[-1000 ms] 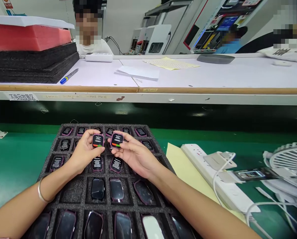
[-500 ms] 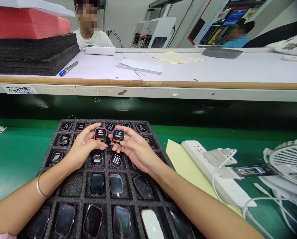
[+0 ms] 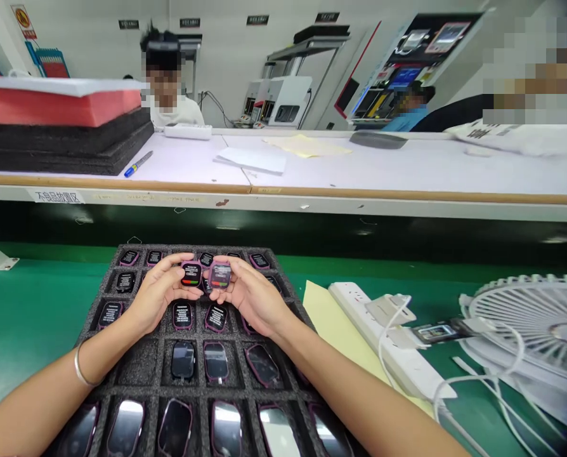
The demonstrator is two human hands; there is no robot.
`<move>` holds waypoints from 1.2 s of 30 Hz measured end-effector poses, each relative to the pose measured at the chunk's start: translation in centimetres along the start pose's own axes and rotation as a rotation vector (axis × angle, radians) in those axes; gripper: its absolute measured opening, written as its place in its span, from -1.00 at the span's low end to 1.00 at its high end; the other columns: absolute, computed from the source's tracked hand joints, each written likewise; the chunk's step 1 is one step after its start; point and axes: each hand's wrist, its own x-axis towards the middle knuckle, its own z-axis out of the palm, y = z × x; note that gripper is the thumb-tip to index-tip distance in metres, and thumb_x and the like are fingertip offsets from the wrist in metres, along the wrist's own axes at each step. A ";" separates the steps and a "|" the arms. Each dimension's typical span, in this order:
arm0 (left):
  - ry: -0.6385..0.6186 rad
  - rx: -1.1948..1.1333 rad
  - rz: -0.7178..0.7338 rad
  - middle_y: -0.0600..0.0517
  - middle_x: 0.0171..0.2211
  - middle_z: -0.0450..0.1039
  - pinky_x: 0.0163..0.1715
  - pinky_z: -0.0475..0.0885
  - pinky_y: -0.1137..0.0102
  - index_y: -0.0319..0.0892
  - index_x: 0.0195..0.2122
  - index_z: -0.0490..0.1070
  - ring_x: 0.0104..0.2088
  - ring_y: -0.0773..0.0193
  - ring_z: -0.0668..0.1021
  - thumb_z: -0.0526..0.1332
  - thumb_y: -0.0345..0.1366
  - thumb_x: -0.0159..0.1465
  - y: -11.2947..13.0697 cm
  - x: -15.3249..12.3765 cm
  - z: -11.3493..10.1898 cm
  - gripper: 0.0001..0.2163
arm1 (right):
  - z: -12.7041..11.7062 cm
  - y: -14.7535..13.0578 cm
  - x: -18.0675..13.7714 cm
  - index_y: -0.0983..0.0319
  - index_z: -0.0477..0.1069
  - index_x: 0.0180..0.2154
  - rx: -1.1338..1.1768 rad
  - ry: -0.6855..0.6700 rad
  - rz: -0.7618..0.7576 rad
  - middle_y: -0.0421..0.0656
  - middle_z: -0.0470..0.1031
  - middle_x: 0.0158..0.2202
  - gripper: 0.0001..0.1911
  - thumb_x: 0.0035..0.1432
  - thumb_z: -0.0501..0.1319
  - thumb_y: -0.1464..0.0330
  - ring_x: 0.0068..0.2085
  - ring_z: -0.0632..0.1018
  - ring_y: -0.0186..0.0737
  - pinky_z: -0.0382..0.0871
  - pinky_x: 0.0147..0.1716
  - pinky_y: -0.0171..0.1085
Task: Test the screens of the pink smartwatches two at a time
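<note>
head view: above the far half of a foam tray [image 3: 138, 365] on the green counter [image 3: 40, 317], the left hand [image 3: 157, 293] has its grip closed around the rim of a purple-framed watch [image 3: 191, 274], thumb at the screen's left side. the right hand [image 3: 257, 298] has its grip around a second watch [image 3: 220, 275], fingers along its right side. the two watches are side by side, screens lit and facing the wearer, each with a red and green bar low on the screen; whether their frames touch, i cannot tell. more watches [image 3: 216, 317] lie in the tray's compartments, lit text toward its far edge, mostly dark screens toward its near edge. along the tray's right edge lies a yellow sheet [image 3: 328, 317], then a white power strip [image 3: 407, 366], and toward the counter's right edge a fan [image 3: 540, 324].
</note>
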 end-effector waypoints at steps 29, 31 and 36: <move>-0.123 0.105 0.233 -0.02 -0.31 0.47 -0.35 0.60 0.31 -0.17 -0.19 0.45 -0.37 0.26 0.55 0.25 -0.40 0.11 16.4 15.3 3.9 -0.79 | 3.3 -18.2 14.6 0.23 0.42 -0.22 -0.206 0.024 -0.196 -0.05 0.56 -0.36 -0.79 0.32 0.02 0.43 -0.42 0.56 -0.24 0.50 -0.42 -0.26; -0.122 0.094 0.256 0.01 -0.30 0.48 -0.33 0.60 0.32 -0.17 -0.17 0.44 -0.38 0.29 0.56 0.25 -0.44 0.07 16.4 14.7 4.0 -0.74 | 3.2 -18.1 14.3 0.21 0.41 -0.20 -0.225 -0.009 -0.220 -0.07 0.58 -0.37 -0.81 0.31 0.02 0.43 -0.47 0.55 -0.25 0.48 -0.43 -0.25; -0.108 0.104 0.319 0.08 -0.31 0.50 -0.22 0.57 0.34 -0.14 -0.10 0.40 -0.37 0.34 0.59 0.27 -0.57 -0.04 16.4 13.8 4.1 -0.55 | 3.0 -18.0 14.0 0.19 0.38 -0.15 -0.221 -0.028 -0.242 -0.09 0.59 -0.37 -0.78 0.34 -0.02 0.42 -0.48 0.57 -0.23 0.46 -0.44 -0.24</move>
